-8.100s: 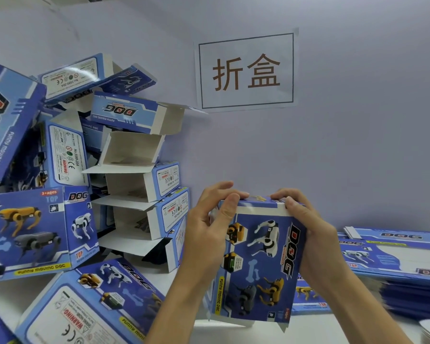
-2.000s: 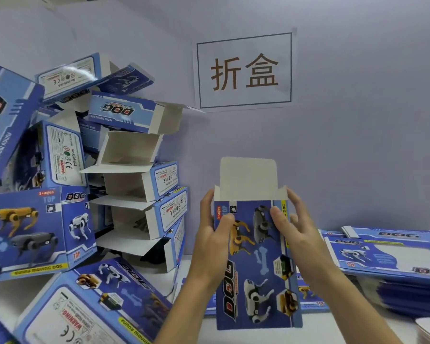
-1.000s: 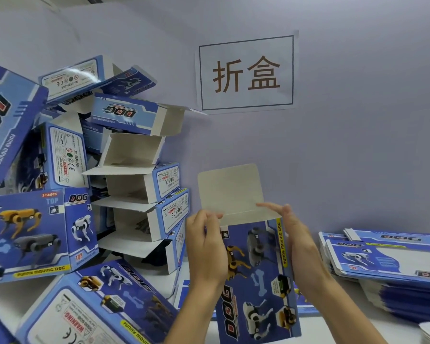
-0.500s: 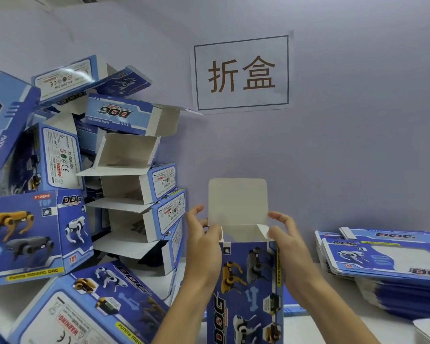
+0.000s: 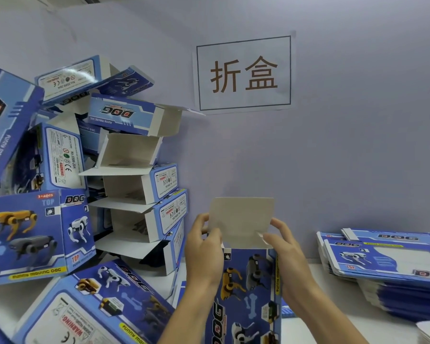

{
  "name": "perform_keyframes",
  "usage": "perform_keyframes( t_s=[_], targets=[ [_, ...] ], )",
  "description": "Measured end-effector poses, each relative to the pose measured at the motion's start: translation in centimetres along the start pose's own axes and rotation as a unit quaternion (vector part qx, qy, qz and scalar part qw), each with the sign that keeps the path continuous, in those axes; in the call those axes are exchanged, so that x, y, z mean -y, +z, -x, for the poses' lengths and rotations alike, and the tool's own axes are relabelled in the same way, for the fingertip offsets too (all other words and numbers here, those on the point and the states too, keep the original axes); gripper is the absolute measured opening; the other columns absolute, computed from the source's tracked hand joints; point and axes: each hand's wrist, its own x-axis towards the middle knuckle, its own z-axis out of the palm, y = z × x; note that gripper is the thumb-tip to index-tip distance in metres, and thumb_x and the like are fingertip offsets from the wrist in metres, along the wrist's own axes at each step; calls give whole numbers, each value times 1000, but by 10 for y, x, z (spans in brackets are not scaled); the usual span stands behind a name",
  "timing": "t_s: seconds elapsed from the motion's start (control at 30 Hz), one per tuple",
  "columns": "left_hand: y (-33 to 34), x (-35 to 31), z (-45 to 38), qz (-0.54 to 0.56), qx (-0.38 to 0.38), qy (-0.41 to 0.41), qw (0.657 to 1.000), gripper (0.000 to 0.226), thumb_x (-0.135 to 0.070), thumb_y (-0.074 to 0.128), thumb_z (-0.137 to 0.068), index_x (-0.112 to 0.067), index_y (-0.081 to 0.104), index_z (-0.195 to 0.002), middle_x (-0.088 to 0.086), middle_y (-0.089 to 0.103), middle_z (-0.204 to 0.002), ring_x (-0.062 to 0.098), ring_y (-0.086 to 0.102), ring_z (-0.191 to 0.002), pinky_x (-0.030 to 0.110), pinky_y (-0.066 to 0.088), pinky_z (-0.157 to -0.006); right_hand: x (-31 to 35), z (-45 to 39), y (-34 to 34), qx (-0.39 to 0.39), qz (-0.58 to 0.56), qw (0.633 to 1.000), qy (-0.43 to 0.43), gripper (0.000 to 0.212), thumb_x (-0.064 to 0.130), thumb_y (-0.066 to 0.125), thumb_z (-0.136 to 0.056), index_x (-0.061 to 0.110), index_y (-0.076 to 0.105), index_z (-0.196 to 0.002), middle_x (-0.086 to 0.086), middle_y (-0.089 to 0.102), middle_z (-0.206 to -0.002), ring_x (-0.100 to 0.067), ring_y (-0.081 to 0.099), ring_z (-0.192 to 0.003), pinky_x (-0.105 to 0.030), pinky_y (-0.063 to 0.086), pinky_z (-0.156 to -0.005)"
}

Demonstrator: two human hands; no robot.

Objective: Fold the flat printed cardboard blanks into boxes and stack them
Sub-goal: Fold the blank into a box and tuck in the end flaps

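A blue printed box (image 5: pixel 248 294) with robot-dog pictures stands upright in front of me, squared up, its plain white top flap (image 5: pixel 241 219) raised. My left hand (image 5: pixel 204 254) grips the box's upper left edge, thumb on the flap. My right hand (image 5: pixel 283 254) holds the upper right corner, fingers at the flap's right edge. A pile of folded boxes (image 5: pixel 134 184) leans against the wall at the left. Flat blanks (image 5: pixel 387 259) lie stacked at the right.
The white table (image 5: pixel 315 328) carries loose folded boxes (image 5: pixel 90 309) at the front left. A large folded box (image 5: pixel 32 234) stands at the far left. A paper sign (image 5: pixel 243 73) hangs on the grey wall behind.
The box has dropped lower in view and its top flap now tilts toward me. Both hands stay at the box's upper corners.
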Motion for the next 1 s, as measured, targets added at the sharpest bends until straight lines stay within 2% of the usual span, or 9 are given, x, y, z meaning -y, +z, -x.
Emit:
perform_keyframes(
  t_s=[0.13,0.3,0.47,0.57,0.63,0.67,0.73,0.8,1.0],
  targets=[
    [-1,3,0,-25,-35,62,997,31,-8,41,-95,-15,58,-71,-1,57,-67,14,52,-69,21,41,-60,-5,0,0,-16,-11,1000,-21,34,24,40,-99,24,71,-86,-10,72,-98,-36,61,-103,-49,52,-88],
    [-2,8,0,58,-75,34,995,41,-15,44,-100,-7,65,-66,-6,72,-94,18,67,-94,40,53,-69,-7,2,-2,-67,-51,996,-21,43,42,41,-76,13,71,-85,-22,73,-98,-44,67,-98,-51,51,-81],
    [0,12,0,69,-78,27,994,41,-11,43,-101,-5,66,-68,-5,73,-98,18,66,-98,34,52,-62,-8,4,-3,-93,-55,994,-11,41,45,44,-72,13,70,-77,-21,73,-92,-45,68,-95,-47,50,-77],
    [2,10,2,40,-76,74,994,40,-16,40,-101,-10,67,-73,-11,71,-84,12,63,-90,28,52,-68,-4,5,-1,-79,-48,995,-30,40,43,42,-77,23,76,-75,-11,75,-91,-43,64,-103,-51,49,-88],
    [3,4,4,30,-80,87,993,39,-12,35,-104,-23,66,-83,-17,68,-79,9,61,-84,15,50,-68,1,7,2,-51,-68,996,-31,37,44,41,-86,37,77,-80,0,76,-86,-36,66,-102,-54,50,-96],
    [3,1,4,31,-83,75,993,37,-13,33,-104,-29,63,-91,-16,67,-85,13,60,-89,20,51,-75,3,8,2,-31,-83,996,-27,34,46,42,-88,42,76,-86,1,77,-87,-34,68,-100,-54,51,-95],
    [2,-2,1,36,-76,31,996,32,-18,32,-105,-37,57,-103,0,62,-107,27,58,-104,47,52,-93,7,9,1,9,-117,993,-11,28,45,47,-92,42,69,-110,-2,77,-99,-34,68,-104,-56,51,-96],
    [0,-7,-1,46,-60,-3,997,28,-23,32,-105,-37,57,-105,9,59,-119,31,57,-111,59,48,-97,11,9,-3,38,-127,991,0,40,39,50,-90,33,59,-129,-3,72,-117,-32,64,-116,-58,47,-102],
    [-2,-18,-1,34,12,-28,999,20,-21,47,-101,-23,65,-108,8,67,-113,25,63,-107,49,54,-92,25,4,-12,56,-55,997,-10,36,22,48,-98,25,60,-132,6,71,-121,-15,64,-116,-46,50,-101]
  ],
)
